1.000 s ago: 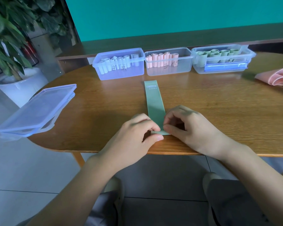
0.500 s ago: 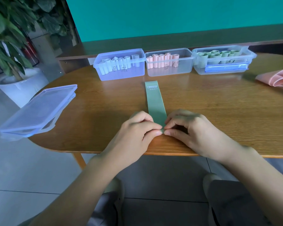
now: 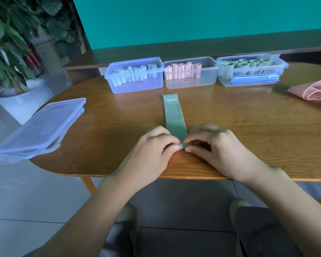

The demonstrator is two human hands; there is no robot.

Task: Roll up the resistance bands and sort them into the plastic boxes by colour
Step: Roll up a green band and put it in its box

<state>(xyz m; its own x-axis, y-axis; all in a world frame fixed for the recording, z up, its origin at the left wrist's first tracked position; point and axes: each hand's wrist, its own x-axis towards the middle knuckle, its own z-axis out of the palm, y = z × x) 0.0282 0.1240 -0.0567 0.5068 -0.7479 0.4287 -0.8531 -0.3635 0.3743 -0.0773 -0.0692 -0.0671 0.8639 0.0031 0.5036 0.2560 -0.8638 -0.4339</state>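
Note:
A green resistance band (image 3: 174, 117) lies flat on the wooden table (image 3: 248, 130), running away from me toward the boxes. Its near end is curled into a small roll between my hands. My left hand (image 3: 156, 147) pinches the roll from the left and my right hand (image 3: 211, 147) pinches it from the right. Three plastic boxes stand in a row at the back: a blue-tinted box (image 3: 135, 84) with pale blue rolls, a clear box (image 3: 191, 80) with pink rolls, and a clear box (image 3: 252, 78) with green rolls.
Stacked plastic lids (image 3: 39, 128) overhang the table's left edge. Loose pink bands (image 3: 313, 89) lie at the far right. A potted plant (image 3: 17, 71) stands on the floor to the left. The near table edge runs just under my wrists.
The band's near end has gone from a flat fold to a small roll between my fingertips. Both hands have stayed in nearly the same place.

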